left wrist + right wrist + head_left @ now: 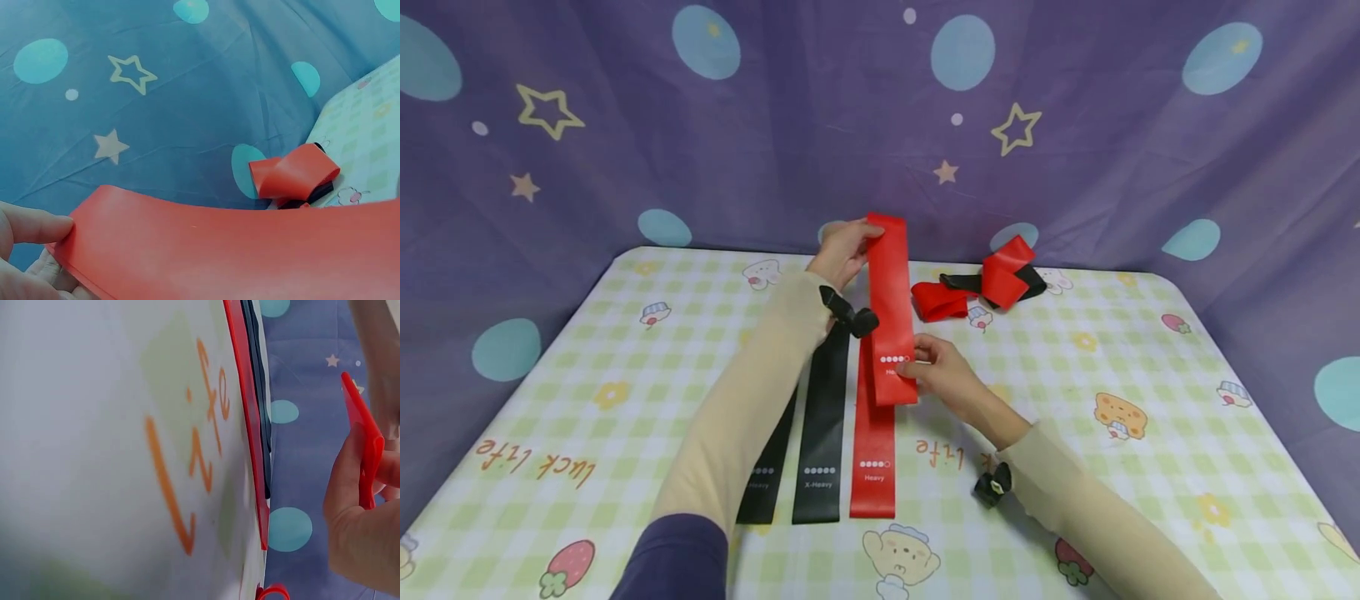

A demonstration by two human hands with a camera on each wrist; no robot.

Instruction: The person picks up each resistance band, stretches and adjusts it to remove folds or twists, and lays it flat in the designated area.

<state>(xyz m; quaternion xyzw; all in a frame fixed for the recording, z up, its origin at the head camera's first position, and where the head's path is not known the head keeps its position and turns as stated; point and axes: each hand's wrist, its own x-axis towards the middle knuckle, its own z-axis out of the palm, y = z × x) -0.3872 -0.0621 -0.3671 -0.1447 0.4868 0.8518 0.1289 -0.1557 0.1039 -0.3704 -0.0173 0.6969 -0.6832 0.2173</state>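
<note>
A red resistance band [891, 300] marked "Heavy" is stretched out flat between both hands, lifted above the table. My left hand [844, 250] pinches its far end, thumb on one face and fingers behind, as the left wrist view shows. The right hand [951, 375] pinches the near end beside the printed dots; in the right wrist view the band [365, 440] is seen edge-on between thumb and fingers. Below lies another flat red band [874, 492], partly covered by the held one. Left of it are a black X-Heavy band [820, 433] and a second black band [771, 475], partly behind my left sleeve.
Toward the back right lies a loose heap of bands: a twisted red band [1006, 275], a black band [962, 282] under it and a curled red band [940, 302]. A checked cloth [1075, 467] covers the table, and a purple curtain [820, 125] hangs behind.
</note>
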